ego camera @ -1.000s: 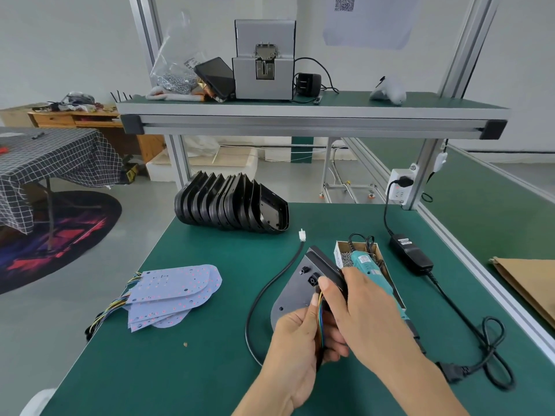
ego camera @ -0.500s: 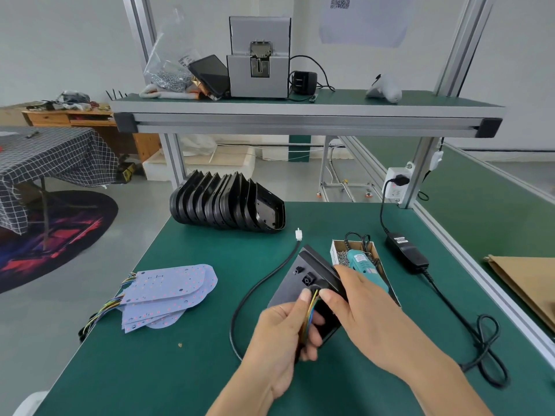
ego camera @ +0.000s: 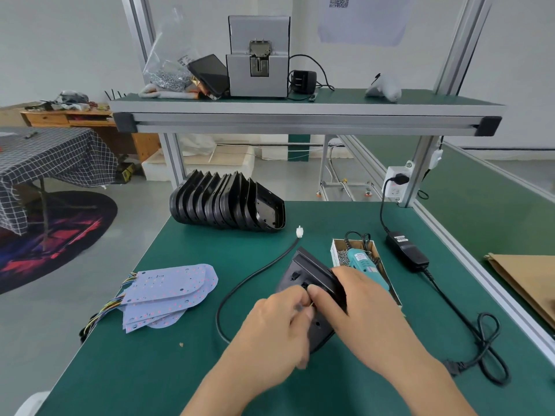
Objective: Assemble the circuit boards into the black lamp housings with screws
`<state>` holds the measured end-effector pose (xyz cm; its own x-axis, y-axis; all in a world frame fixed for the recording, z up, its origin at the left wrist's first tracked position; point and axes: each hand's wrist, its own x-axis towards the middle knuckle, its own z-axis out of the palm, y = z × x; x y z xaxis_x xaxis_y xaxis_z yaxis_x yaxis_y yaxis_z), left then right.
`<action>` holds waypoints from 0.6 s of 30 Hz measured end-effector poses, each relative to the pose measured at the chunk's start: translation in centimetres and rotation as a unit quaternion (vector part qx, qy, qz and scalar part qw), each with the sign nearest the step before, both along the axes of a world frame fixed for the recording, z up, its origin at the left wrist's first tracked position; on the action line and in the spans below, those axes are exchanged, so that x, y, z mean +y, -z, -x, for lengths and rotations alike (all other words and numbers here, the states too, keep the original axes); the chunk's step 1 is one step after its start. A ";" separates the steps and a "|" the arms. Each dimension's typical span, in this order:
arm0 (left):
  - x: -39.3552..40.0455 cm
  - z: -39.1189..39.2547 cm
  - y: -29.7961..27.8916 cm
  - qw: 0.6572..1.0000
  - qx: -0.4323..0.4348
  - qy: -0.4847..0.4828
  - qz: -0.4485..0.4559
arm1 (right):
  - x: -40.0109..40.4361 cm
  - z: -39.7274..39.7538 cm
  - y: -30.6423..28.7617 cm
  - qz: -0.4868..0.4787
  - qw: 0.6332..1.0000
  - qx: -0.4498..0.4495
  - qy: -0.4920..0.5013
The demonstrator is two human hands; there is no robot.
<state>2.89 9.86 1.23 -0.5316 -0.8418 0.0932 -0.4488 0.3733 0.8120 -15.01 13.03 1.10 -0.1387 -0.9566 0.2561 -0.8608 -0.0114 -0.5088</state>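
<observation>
A black lamp housing [ego camera: 312, 273] lies tilted on the green mat in front of me. My right hand [ego camera: 365, 307] grips its right side. My left hand [ego camera: 277, 328] pinches the wire bundle at the housing's middle; the wires are almost hidden under the fingers. A row of empty black housings [ego camera: 228, 204] stands at the back of the mat. Several pale purple circuit boards [ego camera: 168, 292] with coloured wires lie stacked at the left. A teal electric screwdriver [ego camera: 362, 262] rests across a cardboard box of screws [ego camera: 341, 256] behind my right hand.
A black cable with a white connector [ego camera: 298, 232] curves left of the held housing. A power adapter [ego camera: 407, 250] and its coiled cord [ego camera: 486, 349] lie at the right. An upper shelf [ego camera: 300, 111] carries a grey screw feeder. The mat's left edge drops to the floor.
My left hand has moved up and over the wires, so the bundle seen earlier is now nearly covered. The housing lies flatter and closer to both hands.
</observation>
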 end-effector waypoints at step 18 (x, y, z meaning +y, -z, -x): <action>1.7 1.0 0.5 0.994 0.073 -0.035 -0.078 | 0.6 -0.4 0.6 -0.003 1.000 -0.029 0.010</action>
